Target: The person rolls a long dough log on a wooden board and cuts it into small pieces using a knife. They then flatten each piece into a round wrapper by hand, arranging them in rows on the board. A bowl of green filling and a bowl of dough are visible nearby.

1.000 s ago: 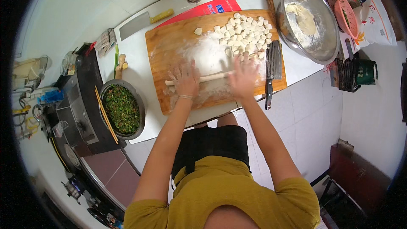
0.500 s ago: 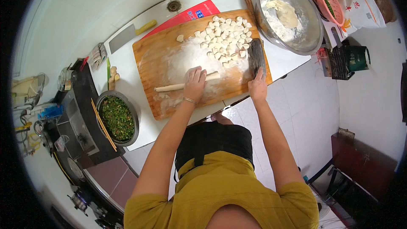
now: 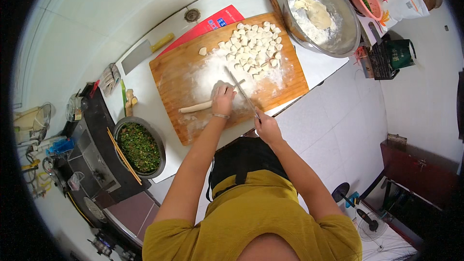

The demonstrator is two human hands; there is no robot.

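A long dough rope (image 3: 195, 108) lies across the floured wooden board (image 3: 169, 87). My left hand (image 3: 224, 97) is closed over its right part, fingers bent around it. In my right hand (image 3: 267, 126) is the handle of a kitchen knife (image 3: 244, 93). Its blade stands on edge across the rope's right end, just beside my left fingers; whether it touches the dough I cannot tell. Many small cut dough pieces (image 3: 251, 50) lie scattered at the board's far right, and one lone piece (image 3: 203, 51) sits apart to their left.
Left of the board stands a bowl of chopped green filling (image 3: 139, 147) with chopsticks (image 3: 123, 157) along its rim. A cleaver (image 3: 137, 55) lies at the back left beside a red packet (image 3: 208, 28). At the back right are a metal bowl (image 3: 345, 43) with dough and flour and a pink basket (image 3: 362, 0).
The knife has moved left with my right hand, from the board's right edge to the dough rope, and its blade has turned from flat to upright. My left hand stays on the rope.
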